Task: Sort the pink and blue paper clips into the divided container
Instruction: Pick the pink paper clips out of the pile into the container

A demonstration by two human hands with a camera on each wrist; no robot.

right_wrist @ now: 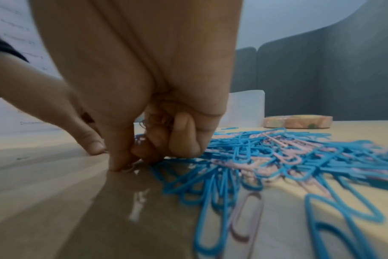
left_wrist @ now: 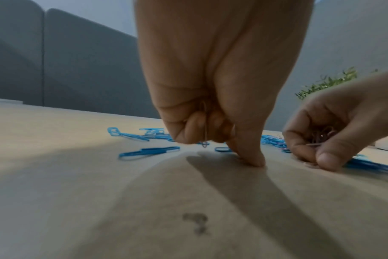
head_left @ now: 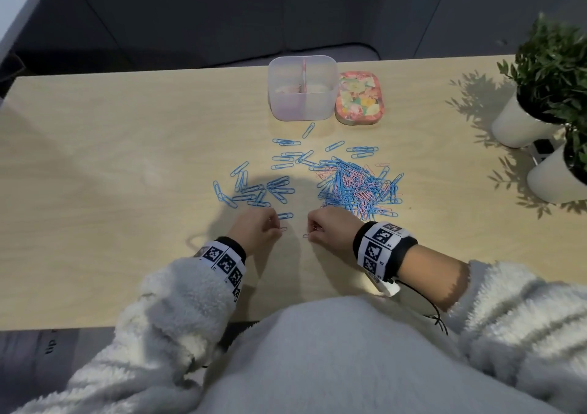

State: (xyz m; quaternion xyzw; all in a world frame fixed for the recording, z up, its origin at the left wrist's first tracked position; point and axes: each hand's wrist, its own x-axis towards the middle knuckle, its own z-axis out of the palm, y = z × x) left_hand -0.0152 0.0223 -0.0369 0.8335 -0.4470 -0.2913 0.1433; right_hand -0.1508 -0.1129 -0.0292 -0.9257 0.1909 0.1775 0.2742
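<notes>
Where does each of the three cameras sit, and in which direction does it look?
Head: sits above the table, looks forward and down; shows both hands, sleeves, marker wristbands, the divided container.
Left wrist: sits low behind the left hand, looks along it across the table; its curled fingers hold a paper clip.
Right wrist: sits low behind the right hand, looks toward the mixed pile of clips; the left hand shows too.
Shared: both wrist views show the other hand; all show blue clips.

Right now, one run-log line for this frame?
left hand: holds clips in curled fingers | right hand: holds pink clips | mixed pile: on table, unsorted | divided container: far side, some pink clips inside
</notes>
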